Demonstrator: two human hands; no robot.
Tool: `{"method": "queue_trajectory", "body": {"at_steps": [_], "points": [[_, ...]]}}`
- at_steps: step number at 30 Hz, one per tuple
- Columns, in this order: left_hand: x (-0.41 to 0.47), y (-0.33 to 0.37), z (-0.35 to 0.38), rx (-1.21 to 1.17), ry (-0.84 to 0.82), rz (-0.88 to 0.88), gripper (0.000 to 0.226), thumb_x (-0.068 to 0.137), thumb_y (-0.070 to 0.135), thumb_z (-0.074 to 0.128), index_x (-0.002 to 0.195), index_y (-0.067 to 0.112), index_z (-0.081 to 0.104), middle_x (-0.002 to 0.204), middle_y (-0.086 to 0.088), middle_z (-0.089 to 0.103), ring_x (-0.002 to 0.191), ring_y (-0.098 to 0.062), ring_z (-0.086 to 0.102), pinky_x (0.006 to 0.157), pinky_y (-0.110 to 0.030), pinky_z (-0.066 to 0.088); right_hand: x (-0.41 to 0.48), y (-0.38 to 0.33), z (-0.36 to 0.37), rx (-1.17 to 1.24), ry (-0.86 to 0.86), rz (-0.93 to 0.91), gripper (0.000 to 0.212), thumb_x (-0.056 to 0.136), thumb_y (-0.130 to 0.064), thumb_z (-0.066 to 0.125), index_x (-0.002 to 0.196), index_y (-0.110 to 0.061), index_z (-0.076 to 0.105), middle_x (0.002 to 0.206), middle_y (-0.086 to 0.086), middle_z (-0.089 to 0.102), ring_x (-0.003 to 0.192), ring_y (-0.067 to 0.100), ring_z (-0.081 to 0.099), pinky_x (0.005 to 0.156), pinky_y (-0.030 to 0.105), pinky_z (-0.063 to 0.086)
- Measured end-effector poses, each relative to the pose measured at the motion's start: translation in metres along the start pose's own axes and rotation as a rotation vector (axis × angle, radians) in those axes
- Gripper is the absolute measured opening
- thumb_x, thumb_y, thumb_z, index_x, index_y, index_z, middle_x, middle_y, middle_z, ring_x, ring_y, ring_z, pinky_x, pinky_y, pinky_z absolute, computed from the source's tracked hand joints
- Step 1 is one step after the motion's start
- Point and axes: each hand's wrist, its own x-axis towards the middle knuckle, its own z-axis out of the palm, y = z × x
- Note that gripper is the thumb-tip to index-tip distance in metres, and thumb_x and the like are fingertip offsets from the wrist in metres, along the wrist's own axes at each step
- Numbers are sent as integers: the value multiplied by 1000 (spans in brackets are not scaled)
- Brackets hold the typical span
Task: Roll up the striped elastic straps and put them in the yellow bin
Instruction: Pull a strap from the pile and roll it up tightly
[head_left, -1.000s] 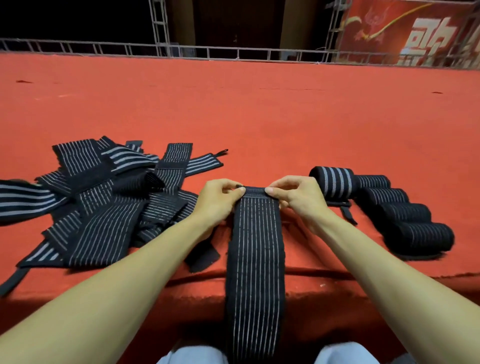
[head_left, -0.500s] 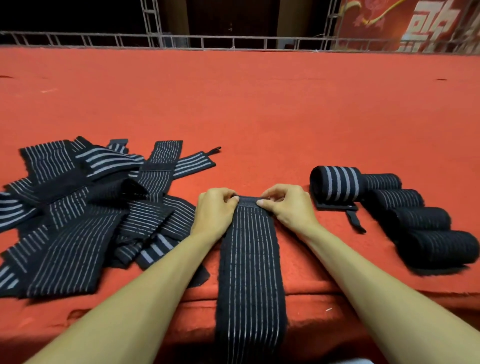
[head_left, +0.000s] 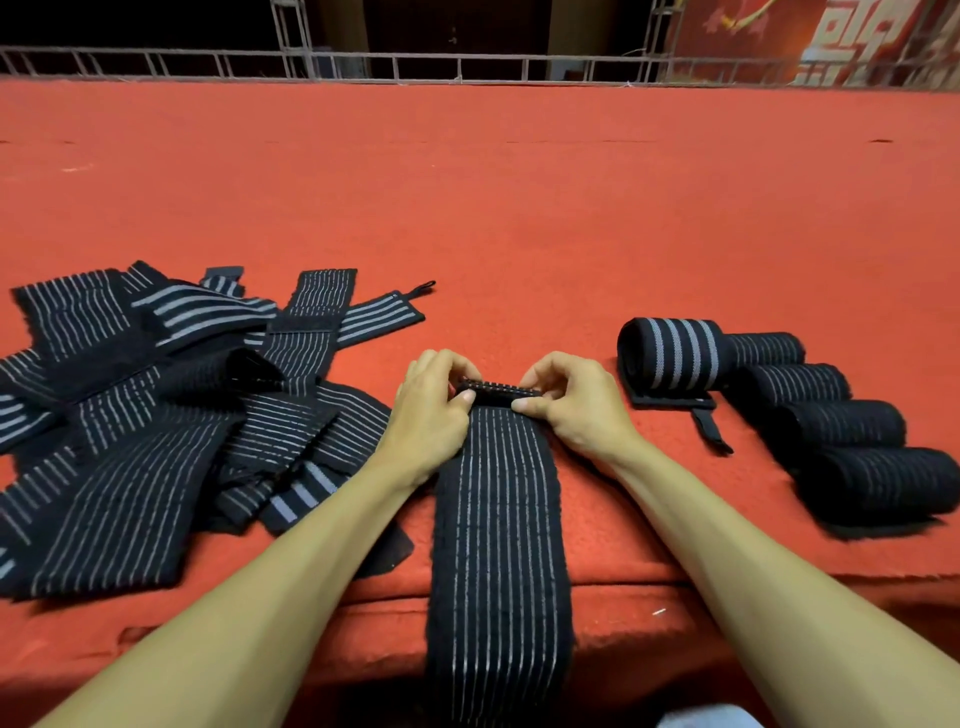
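1. Bottom edge is cutting off the strap (head_left: 496, 519); its near end is running out of frame.
2. Left edge is clipping the pile (head_left: 156, 415); upper layers are hiding the lower ones.
3. Right edge is clipping the nearest roll (head_left: 883, 488).
4. The left hand (head_left: 431, 410) and right hand (head_left: 566, 405) are covering the strap's rolled corners.
5. The banner (head_left: 872, 47) is reading blurred and cropped.

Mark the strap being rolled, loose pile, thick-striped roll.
Black thin-striped elastic strap (head_left: 496, 493): head view, flat middle.
Loose black striped strap pile (head_left: 156, 415): head view, centre.
Black thick-striped rolled strap (head_left: 680, 353): head view, striped side.

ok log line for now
step: roll begun | left hand: pinches strap | right hand: pinches strap | rolls: right | bin: unseen
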Motion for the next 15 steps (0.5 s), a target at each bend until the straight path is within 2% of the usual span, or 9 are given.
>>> {"method": "queue_trajectory", "body": {"at_steps": [3,5,7,9,12,15], "points": [[0,-1,2,112,-117,35,10,94,27,55,104,30,56,102,12,48,103,-9,40,91,-30,29,-2,2,-1,72,13,-29,26,71,-9,82,69,-26,62,68,-6,63,61,6,51,62,24,42],[2,-3,2,79,-129,24,2,94,35,55,95,37,55,99,12,55,101,-10,47,89,-32,34,-3,4,-2,148,7,-43,25,71,-8,82,70,-25,64,68,-4,63,60,7,52,63,25,43],[0,-1,0,-79,-80,5,10,93,31,59,86,36,56,90,11,62,88,-6,57,79,-28,43,-4,5,-3,244,-8,-50,24,72,-7,82,72,-24,65,67,-2,63,61,11,54,60,28,45],[-1,0,-2,-177,-32,11,8,92,23,62,84,26,60,82,12,64,75,3,56,68,-19,43,-4,4,-3,314,-24,-56,19,75,-8,81,76,-21,66,67,-1,63,59,13,56,53,26,47],[-1,0,-3,-238,8,45,6,91,19,64,85,19,62,78,11,64,72,3,56,66,-19,44,-5,1,-3,334,-18,-81,11,86,-22,73,78,-17,67,60,-9,61,53,5,54,49,22,45],[-2,-1,-3,-280,18,88,7,90,16,66,85,20,64,79,12,65,77,-3,60,74,-25,48,-5,0,-2,209,-10,-79,46,97,-44,51,73,-6,63,48,-7,51,47,5,47,56,26,38]]}}
